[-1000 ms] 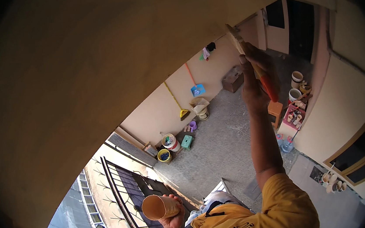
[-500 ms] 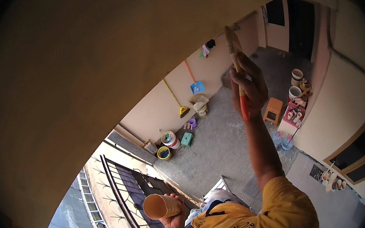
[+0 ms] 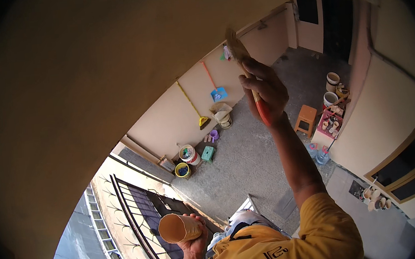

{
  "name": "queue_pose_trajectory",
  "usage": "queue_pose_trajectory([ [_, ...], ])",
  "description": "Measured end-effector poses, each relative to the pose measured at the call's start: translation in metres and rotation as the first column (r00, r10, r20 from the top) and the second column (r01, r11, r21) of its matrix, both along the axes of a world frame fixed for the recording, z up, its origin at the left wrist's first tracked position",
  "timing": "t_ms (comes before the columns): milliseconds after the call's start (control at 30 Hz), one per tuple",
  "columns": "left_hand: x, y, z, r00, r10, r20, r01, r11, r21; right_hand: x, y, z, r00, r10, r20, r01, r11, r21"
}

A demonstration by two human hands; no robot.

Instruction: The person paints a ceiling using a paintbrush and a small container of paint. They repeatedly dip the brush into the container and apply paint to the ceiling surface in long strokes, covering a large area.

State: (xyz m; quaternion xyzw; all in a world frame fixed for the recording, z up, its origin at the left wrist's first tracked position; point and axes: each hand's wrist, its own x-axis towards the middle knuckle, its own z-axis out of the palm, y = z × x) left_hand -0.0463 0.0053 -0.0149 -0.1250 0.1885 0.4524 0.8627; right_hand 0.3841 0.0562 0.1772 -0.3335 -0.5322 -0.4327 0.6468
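Observation:
My raised right hand (image 3: 269, 89) grips a paintbrush (image 3: 262, 110) by its wooden handle, which has a red end. The brush points up and to the left, its bristles at the lower edge of a large tan overhead surface (image 3: 87, 76); whether they touch it I cannot tell. Low down in front of my yellow shirt, my left hand (image 3: 196, 238) is wrapped round a tan cup (image 3: 173, 228). The cup is tilted with its open mouth toward the view, and its inside looks tan too.
Far below lies a grey paved floor (image 3: 240, 161). A light metal frame, perhaps a ladder top (image 3: 248, 203), shows by my legs. A spiked dark gate (image 3: 144, 225) stands at lower left. An orange stool (image 3: 306, 120), several buckets and water bottles (image 3: 322, 155) line the right wall.
My right hand has moved left with the paintbrush, which now leans further left. My left hand and the cup have shifted slightly left. The whole view has moved a little.

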Motion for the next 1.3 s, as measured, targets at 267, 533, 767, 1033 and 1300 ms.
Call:
queue_pose_trajectory([
  [267, -0.007, 0.003, -0.006, 0.999, -0.038, 0.035, 0.036, 0.998, 0.053, 0.006, -0.02, 0.009, 0.122, 0.938, -0.325, -0.656, 0.322, 0.683],
  [533, -0.006, 0.001, -0.005, 0.999, -0.017, 0.028, 0.015, 0.998, 0.059, 0.039, 0.043, 0.023, -0.093, 0.966, -0.24, -0.59, 0.141, 0.795],
  [767, -0.008, 0.003, -0.014, 0.998, -0.028, 0.049, 0.026, 0.999, 0.033, 0.04, 0.014, 0.003, 0.026, 0.913, -0.406, -0.543, 0.354, 0.761],
  [1033, -0.003, 0.002, -0.007, 0.999, -0.033, 0.038, 0.03, 0.998, 0.057, 0.03, -0.01, 0.023, 0.954, 0.006, -0.3, 0.068, 0.969, 0.239],
  [1300, -0.007, 0.002, -0.013, 0.997, -0.01, 0.071, 0.008, 1.0, 0.023, -0.041, 0.006, 0.013, 0.994, -0.003, -0.108, 0.013, 0.996, 0.088],
])
